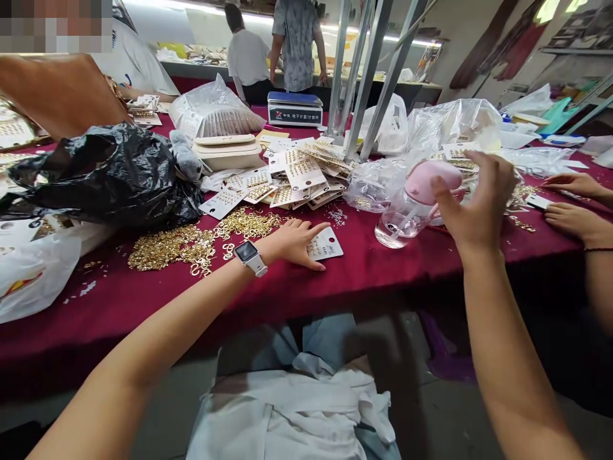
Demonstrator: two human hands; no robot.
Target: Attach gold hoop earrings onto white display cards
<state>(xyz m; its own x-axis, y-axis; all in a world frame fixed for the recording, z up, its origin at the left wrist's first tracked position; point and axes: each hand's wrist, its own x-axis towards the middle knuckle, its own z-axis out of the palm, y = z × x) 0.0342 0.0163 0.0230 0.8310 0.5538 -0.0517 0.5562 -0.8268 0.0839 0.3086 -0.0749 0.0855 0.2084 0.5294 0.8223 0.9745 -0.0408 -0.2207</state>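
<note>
My left hand (294,241), with a white watch on the wrist, rests on the red tablecloth with its fingers spread over a white earring card (325,244). A heap of loose gold earrings (191,243) lies just left of it. My right hand (472,204) is raised and curled around a tilted clear bottle with a pink lid (416,201), its fingers wrapped on the lid end. A pile of white cards with gold earrings (292,179) lies further back.
A black plastic bag (110,176) sits at the left. Clear plastic bags (450,128) and metal posts (368,70) stand behind. Another person's hands (572,204) rest at the right. A scale (294,108) and two standing people are at the back.
</note>
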